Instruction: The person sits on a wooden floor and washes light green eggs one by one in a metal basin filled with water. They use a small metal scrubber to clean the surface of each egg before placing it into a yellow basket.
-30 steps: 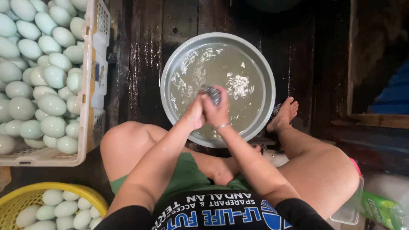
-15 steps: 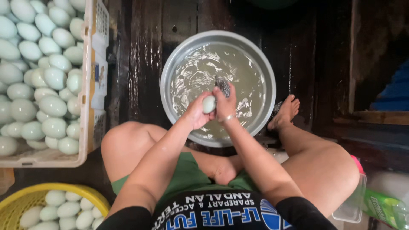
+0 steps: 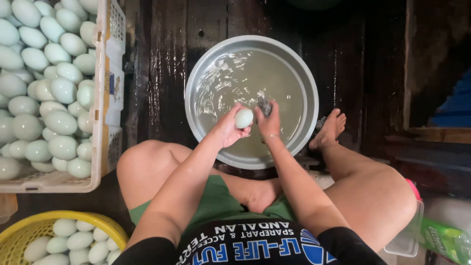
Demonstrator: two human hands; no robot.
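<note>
A dark, wet plank floor point(image 3: 167, 64) carries everything. The round grey basin point(image 3: 309, 93) of water stands on it. Left of the basin sits a white plastic crate point(image 3: 110, 98) heaped with pale green eggs point(image 3: 54, 88); below and left of the basin, a yellow basket point(image 3: 34, 225) holds more. Right of the basin, a bare foot point(image 3: 331, 128) rests on the boards, with what may be a clear container point(image 3: 409, 235) farther below.

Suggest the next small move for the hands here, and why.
Probably bring the scrubber in the right hand back onto the egg. The left hand holds the egg above the basin of water, and the scrubber sits just beside it, apart.
</note>
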